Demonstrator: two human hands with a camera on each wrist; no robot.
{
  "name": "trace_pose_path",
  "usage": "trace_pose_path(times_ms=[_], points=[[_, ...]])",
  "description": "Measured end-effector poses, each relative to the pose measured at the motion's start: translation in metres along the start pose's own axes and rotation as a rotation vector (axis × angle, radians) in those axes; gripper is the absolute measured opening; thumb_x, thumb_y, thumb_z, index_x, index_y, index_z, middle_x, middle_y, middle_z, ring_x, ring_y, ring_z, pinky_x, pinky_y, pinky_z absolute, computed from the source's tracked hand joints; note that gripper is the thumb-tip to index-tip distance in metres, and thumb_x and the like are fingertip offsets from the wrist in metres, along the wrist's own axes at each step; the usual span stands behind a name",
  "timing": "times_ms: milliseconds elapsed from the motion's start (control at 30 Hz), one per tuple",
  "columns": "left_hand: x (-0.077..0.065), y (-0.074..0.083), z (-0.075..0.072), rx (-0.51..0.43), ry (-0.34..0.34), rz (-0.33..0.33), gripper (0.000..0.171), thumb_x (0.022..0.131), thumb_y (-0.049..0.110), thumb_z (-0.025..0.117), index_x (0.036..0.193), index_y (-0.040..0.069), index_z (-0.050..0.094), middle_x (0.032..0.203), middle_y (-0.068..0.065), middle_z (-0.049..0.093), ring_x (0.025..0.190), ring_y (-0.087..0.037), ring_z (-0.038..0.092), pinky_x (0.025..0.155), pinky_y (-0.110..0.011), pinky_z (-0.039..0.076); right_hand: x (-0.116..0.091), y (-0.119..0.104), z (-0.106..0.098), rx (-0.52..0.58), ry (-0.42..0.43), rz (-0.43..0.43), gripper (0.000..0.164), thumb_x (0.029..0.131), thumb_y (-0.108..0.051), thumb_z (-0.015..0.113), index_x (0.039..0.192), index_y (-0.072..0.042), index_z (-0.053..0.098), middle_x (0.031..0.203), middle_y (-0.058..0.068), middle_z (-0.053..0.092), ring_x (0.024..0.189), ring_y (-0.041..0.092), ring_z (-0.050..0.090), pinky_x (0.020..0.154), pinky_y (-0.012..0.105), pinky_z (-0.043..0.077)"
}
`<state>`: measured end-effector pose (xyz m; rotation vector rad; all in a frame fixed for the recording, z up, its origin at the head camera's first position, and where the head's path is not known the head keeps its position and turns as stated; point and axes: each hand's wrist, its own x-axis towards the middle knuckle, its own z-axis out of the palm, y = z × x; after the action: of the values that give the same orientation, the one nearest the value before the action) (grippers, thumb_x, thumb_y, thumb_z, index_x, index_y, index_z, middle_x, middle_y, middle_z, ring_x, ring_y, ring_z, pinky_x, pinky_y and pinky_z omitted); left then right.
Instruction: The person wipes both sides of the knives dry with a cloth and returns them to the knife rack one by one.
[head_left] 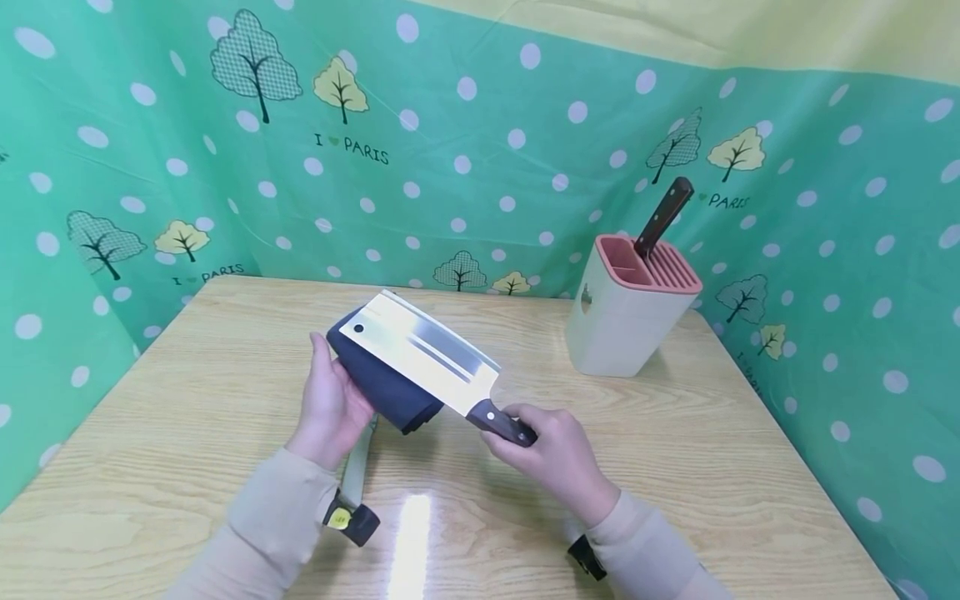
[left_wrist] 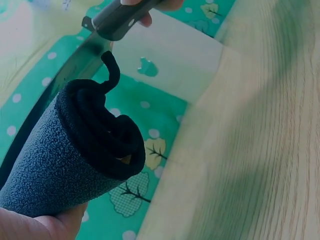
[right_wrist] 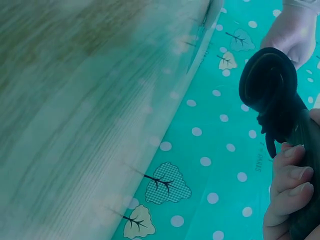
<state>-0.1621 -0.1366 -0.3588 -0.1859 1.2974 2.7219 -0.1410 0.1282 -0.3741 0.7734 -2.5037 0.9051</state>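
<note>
My right hand (head_left: 551,450) grips the dark riveted handle of a cleaver (head_left: 420,346), fingers curled round it as the right wrist view also shows. The broad shiny blade slants up to the left, a small hole near its far corner. Under the blade is a rolled dark navy towel (head_left: 390,387), its spiral end showing in the left wrist view, where a loose strip sticks up from the roll (left_wrist: 90,145). My left hand (head_left: 333,408) holds the towel from the left, thumb up along its side. Blade and towel overlap above the table.
A white knife block (head_left: 626,333) with a pink slotted top stands at the back right of the wooden table (head_left: 225,367). Another dark-handled knife (head_left: 663,217) is in it. A green dotted cloth (head_left: 465,208) hangs behind and at both sides. Straps with dark buckles are on both wrists.
</note>
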Motion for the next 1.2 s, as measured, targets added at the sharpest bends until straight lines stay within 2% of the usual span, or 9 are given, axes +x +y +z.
trace_pose_path(times_ms=[167, 300, 433, 733, 1200], points=[[-0.001, -0.001, 0.003, -0.019, -0.014, 0.013, 0.087, 0.080, 0.076, 0.009, 0.149, 0.023, 0.018, 0.151, -0.004, 0.024, 0.138, -0.018, 0.025, 0.111, -0.039, 0.023, -0.001, 0.001, 0.001, 0.019, -0.050, -0.001, 0.023, 0.076, -0.029, 0.074, 0.088, -0.010, 0.071, 0.070, -0.005, 0.066, 0.052, -0.004, 0.048, 0.047, 0.012, 0.038], [-0.007, -0.001, 0.006, -0.039, -0.023, 0.011, 0.086, 0.080, 0.077, 0.011, 0.148, 0.026, 0.019, 0.152, -0.002, 0.024, 0.139, -0.018, 0.022, 0.111, -0.041, 0.022, -0.004, 0.003, 0.002, -0.031, -0.076, -0.061, 0.019, 0.078, -0.029, 0.071, 0.085, -0.012, 0.070, 0.065, -0.009, 0.062, 0.049, -0.005, 0.043, 0.046, 0.010, 0.036], [-0.012, -0.001, 0.008, -0.031, -0.035, 0.022, 0.086, 0.079, 0.078, 0.014, 0.147, 0.027, 0.020, 0.151, -0.001, 0.024, 0.139, -0.019, 0.021, 0.112, -0.041, 0.021, -0.007, 0.005, 0.003, -0.101, -0.057, -0.127, 0.018, 0.078, -0.031, 0.070, 0.083, -0.014, 0.069, 0.060, -0.011, 0.059, 0.047, -0.006, 0.040, 0.045, 0.008, 0.033], [-0.016, -0.003, 0.009, -0.008, -0.008, 0.010, 0.087, 0.079, 0.079, 0.010, 0.148, 0.027, 0.017, 0.152, -0.001, 0.021, 0.140, -0.018, 0.020, 0.112, -0.040, 0.021, -0.009, 0.004, 0.005, -0.156, -0.047, -0.164, 0.014, 0.078, -0.030, 0.070, 0.076, -0.018, 0.065, 0.053, -0.016, 0.047, 0.045, -0.007, 0.032, 0.042, 0.007, 0.027], [-0.023, -0.006, 0.013, 0.016, -0.014, 0.025, 0.083, 0.081, 0.077, 0.011, 0.149, 0.030, 0.012, 0.151, 0.001, 0.022, 0.140, -0.016, 0.019, 0.112, -0.039, 0.021, -0.011, -0.001, 0.010, -0.191, 0.012, -0.180, 0.016, 0.075, -0.030, 0.072, 0.078, -0.015, 0.068, 0.055, -0.012, 0.057, 0.044, -0.005, 0.037, 0.042, 0.009, 0.031]])
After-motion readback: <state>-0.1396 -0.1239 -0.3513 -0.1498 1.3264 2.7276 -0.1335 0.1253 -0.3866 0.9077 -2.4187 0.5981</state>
